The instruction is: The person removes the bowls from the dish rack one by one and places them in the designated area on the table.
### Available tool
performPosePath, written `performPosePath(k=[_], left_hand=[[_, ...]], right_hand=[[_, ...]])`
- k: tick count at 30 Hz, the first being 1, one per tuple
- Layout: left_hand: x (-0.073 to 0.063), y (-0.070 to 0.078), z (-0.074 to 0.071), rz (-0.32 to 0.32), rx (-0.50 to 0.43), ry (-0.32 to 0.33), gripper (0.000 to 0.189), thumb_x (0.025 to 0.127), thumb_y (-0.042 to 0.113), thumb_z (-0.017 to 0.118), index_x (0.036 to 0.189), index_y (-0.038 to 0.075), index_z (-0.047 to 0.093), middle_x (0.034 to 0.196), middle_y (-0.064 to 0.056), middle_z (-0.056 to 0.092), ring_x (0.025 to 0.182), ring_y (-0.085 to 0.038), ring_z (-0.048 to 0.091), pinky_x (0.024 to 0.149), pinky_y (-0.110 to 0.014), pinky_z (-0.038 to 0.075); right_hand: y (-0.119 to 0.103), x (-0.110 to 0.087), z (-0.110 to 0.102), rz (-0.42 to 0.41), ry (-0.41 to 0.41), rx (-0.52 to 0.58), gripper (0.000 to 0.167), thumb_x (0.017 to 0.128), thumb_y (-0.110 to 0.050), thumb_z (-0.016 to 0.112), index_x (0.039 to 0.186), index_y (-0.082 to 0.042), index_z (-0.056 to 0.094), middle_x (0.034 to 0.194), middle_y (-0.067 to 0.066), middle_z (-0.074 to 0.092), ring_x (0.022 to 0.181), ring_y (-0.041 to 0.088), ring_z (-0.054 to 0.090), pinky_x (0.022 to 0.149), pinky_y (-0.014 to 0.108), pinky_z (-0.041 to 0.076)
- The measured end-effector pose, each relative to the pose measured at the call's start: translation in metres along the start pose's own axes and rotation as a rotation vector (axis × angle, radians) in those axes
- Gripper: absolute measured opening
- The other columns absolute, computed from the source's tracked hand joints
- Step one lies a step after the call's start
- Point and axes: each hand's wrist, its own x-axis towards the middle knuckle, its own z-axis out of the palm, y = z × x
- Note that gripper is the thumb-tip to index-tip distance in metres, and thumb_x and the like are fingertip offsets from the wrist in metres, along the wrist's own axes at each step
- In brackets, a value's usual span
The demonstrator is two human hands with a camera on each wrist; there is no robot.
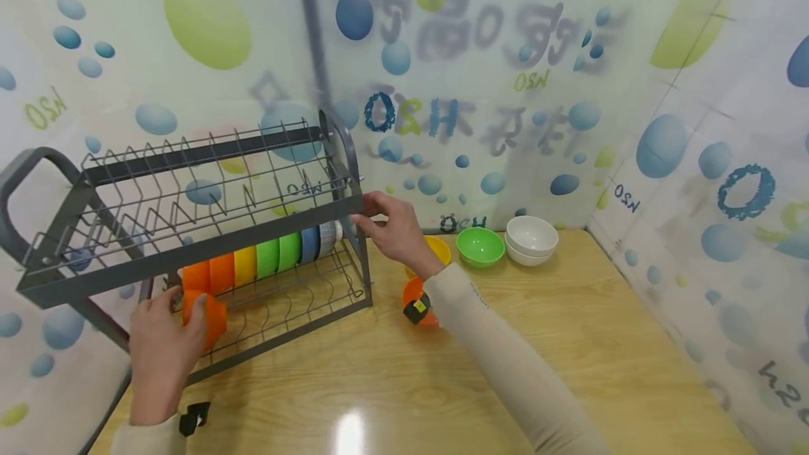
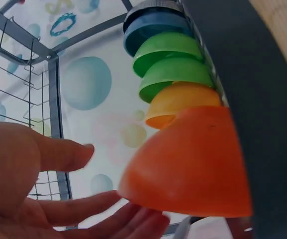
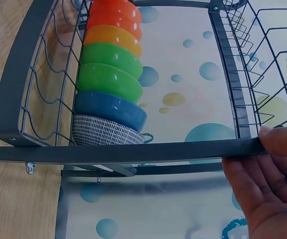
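A dark grey two-tier dish rack (image 1: 272, 230) stands at the left, with a row of bowls on its lower shelf. My right hand (image 1: 397, 230) grips the rack's right side post, thumb on one side and fingers on the other, also seen on the bar in the right wrist view. Low at the left front, my left hand (image 1: 167, 335) is by an orange bowl (image 1: 213, 321). In the left wrist view its fingers (image 2: 103, 204) touch or pass behind a large orange bowl (image 2: 188, 164), while the thumb stands apart from it.
The row holds orange, yellow, green (image 1: 289, 250), blue (image 3: 108, 108) and patterned (image 3: 103, 130) bowls. Right of the rack are a yellow bowl (image 1: 437, 248), an orange bowl (image 1: 413, 291), a green bowl (image 1: 480, 247) and stacked white bowls (image 1: 532, 237). A patterned wall covering (image 1: 480, 90) rises behind the wooden table (image 1: 537, 343).
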Motion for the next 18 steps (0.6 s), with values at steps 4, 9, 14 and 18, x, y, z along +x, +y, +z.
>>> performPosePath(k=[4, 9, 14, 18], left_hand=[[-0.001, -0.006, 0.0, -0.065, -0.002, -0.008, 0.049, 0.103, 0.022, 0.052, 0.132, -0.018, 0.056, 0.12, -0.039, 0.062, 0.104, -0.052, 0.06, 0.09, -0.066, 0.047], [-0.002, -0.01, 0.001, -0.1, 0.014, 0.011, 0.044, 0.103, 0.02, 0.052, 0.123, -0.019, 0.061, 0.106, -0.038, 0.068, 0.09, -0.05, 0.064, 0.077, -0.062, 0.05], [0.002, -0.012, 0.0, -0.11, 0.027, -0.03, 0.042, 0.103, 0.018, 0.052, 0.12, -0.02, 0.061, 0.102, -0.038, 0.068, 0.085, -0.049, 0.063, 0.069, -0.057, 0.05], [0.007, -0.014, -0.003, -0.121, 0.029, -0.084, 0.04, 0.104, 0.017, 0.049, 0.119, -0.018, 0.061, 0.103, -0.037, 0.067, 0.086, -0.047, 0.06, 0.066, -0.05, 0.047]], right_hand=[[0.001, 0.0, 0.001, 0.001, 0.004, 0.009, 0.027, 0.101, -0.019, 0.068, 0.125, -0.007, 0.066, 0.109, 0.01, 0.073, 0.1, 0.02, 0.071, 0.09, 0.028, 0.061], [0.003, 0.0, 0.002, -0.002, 0.003, 0.015, 0.027, 0.101, -0.019, 0.067, 0.125, -0.007, 0.066, 0.109, 0.01, 0.073, 0.099, 0.02, 0.071, 0.09, 0.028, 0.061], [0.003, -0.001, 0.002, -0.011, 0.01, 0.025, 0.026, 0.101, -0.017, 0.067, 0.125, -0.007, 0.066, 0.109, 0.011, 0.073, 0.1, 0.021, 0.071, 0.09, 0.028, 0.061], [0.002, -0.001, 0.002, -0.013, 0.012, 0.03, 0.026, 0.101, -0.017, 0.067, 0.124, -0.006, 0.066, 0.109, 0.011, 0.073, 0.101, 0.022, 0.071, 0.09, 0.028, 0.061]])
